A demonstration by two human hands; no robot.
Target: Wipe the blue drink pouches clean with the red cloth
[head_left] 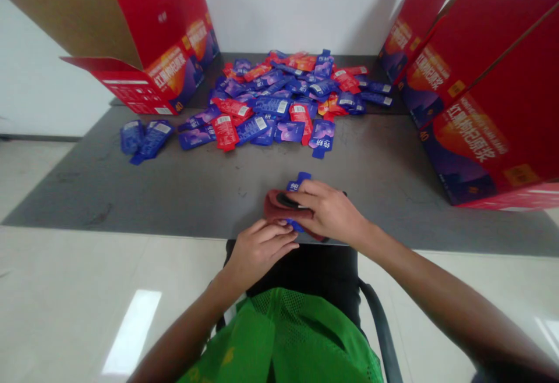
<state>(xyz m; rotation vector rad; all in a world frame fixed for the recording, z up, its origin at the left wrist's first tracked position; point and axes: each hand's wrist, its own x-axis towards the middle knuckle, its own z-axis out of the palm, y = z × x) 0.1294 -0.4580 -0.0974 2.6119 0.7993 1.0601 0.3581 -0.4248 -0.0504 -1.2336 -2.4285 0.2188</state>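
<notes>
Near the table's front edge lies a blue packet [293, 185], partly covered by a reddish-brown cloth [273, 205]. My right hand [327, 208] presses down on the cloth, its fingers closed around a black item [286, 199] on top whose shape is mostly hidden. At the packet's lower end, my left hand [264, 247] rests with its fingertips on the blue edge, fingers close together. The middle of the packet is out of sight under the cloth and the right hand.
A heap of blue and red packets [271, 106] lies at the back of the grey table [196, 191]. Two blue packets [152, 138] lie apart at left. An open red carton [161, 63] stands back left, and large red cartons [476, 121] stand at right.
</notes>
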